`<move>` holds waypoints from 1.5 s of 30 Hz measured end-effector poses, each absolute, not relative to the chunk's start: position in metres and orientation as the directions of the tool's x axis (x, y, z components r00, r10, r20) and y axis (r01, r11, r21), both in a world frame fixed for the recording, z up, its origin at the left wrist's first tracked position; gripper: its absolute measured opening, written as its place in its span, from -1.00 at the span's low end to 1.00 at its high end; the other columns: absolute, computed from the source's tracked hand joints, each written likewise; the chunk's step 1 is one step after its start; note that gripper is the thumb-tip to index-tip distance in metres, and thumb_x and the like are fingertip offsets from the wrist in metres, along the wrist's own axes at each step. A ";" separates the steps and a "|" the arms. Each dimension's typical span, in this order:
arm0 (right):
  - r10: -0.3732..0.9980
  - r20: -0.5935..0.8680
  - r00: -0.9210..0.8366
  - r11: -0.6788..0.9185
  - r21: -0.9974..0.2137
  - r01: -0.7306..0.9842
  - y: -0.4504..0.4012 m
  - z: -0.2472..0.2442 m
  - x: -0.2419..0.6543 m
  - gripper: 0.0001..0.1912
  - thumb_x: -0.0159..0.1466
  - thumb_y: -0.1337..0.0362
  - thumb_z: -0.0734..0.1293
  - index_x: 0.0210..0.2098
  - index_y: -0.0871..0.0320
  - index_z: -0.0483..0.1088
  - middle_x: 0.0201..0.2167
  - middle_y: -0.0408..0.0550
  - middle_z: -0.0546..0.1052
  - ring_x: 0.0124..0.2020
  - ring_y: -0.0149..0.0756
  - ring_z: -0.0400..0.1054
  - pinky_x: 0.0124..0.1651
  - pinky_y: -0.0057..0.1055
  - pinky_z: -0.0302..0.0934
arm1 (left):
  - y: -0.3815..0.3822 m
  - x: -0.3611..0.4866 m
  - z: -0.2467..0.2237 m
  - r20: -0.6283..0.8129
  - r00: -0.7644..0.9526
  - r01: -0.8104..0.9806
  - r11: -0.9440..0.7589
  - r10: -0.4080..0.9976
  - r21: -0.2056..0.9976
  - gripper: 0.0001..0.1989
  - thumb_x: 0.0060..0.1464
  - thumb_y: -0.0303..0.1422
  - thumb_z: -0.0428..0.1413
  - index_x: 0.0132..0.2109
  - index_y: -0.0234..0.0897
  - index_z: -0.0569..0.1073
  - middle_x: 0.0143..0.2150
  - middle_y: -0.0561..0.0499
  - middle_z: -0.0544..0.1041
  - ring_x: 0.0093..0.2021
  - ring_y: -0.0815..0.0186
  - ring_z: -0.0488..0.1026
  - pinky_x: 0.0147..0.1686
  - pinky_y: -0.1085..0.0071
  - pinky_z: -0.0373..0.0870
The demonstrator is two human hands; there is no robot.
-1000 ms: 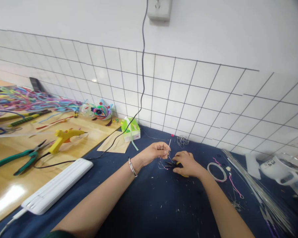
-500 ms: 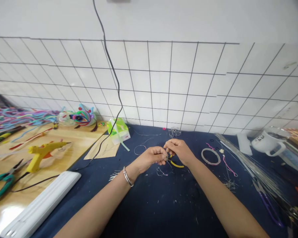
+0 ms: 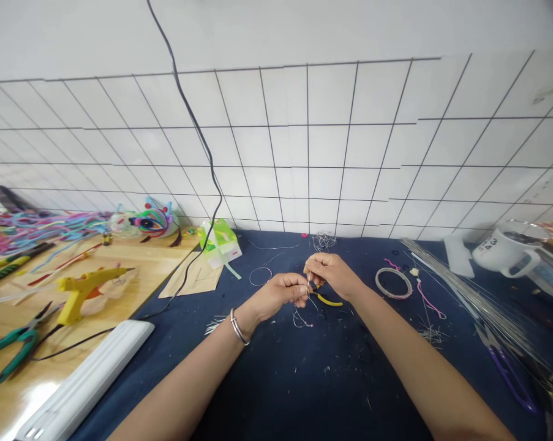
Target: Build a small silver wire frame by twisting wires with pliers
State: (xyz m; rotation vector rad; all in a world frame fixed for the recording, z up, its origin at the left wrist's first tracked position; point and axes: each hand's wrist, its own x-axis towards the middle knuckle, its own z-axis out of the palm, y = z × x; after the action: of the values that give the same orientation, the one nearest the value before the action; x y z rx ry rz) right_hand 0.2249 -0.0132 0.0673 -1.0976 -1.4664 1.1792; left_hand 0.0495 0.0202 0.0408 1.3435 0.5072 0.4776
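Note:
My left hand [image 3: 288, 290] pinches a thin wire [image 3: 308, 286] between thumb and fingertips. Just above and to the right, my right hand [image 3: 330, 271] pinches the same wire's upper part, so a short length stands between the two hands. Fine strands with a small pink bead [image 3: 311, 325] hang or lie just below my left fingers; whether they join the held wire I cannot tell. Behind my hands lie yellow-handled pliers [image 3: 327, 300], their head partly hidden. A thin wire loop [image 3: 260, 276] rests on the dark cloth left of my hands.
On the right are a wire coil [image 3: 394, 283], a bundle of straight wires [image 3: 469, 288], purple-handled scissors [image 3: 510, 376] and a white mug [image 3: 506, 250]. At left lie a yellow glue gun [image 3: 81, 291], green-handled pliers [image 3: 21, 343] and a white power strip [image 3: 90, 380]. A tangled wire heap [image 3: 324, 241] sits near the wall.
My right hand has risen slightly from my left, and the wire between them now stands straighter. The view has shifted and tilted a little.

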 end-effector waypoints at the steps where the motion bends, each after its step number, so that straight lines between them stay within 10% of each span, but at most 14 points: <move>1: 0.977 0.125 -0.174 0.141 -0.986 0.084 -0.013 0.067 0.225 -0.67 0.18 0.05 0.20 -0.44 0.21 0.37 -0.59 -0.16 0.39 -0.60 -0.53 0.20 -0.54 -0.57 0.07 | 0.020 0.050 0.041 -0.070 0.800 -0.036 0.164 0.596 0.986 -0.80 0.00 -0.31 0.12 -0.29 -0.41 0.42 -0.47 -0.01 0.43 -0.49 0.42 0.37 -0.41 0.45 0.30; 45: 0.992 0.106 -0.065 0.116 -0.977 0.177 -0.008 0.052 0.218 -0.62 0.17 -0.01 0.18 -0.37 0.21 0.37 -0.56 -0.14 0.37 -0.60 -0.51 0.19 -0.57 -0.57 0.07 | 0.017 0.057 0.044 0.027 0.680 -0.071 0.030 0.732 0.997 -0.78 -0.05 -0.26 0.13 -0.43 -0.38 0.43 -0.55 0.04 0.41 -0.49 0.41 0.33 -0.35 0.44 0.22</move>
State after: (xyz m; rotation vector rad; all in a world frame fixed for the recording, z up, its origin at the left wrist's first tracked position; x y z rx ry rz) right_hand 0.2183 -0.0078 0.0521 -1.2290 -1.4334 1.0748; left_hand 0.0570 0.0168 0.0438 1.4170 0.5936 0.6793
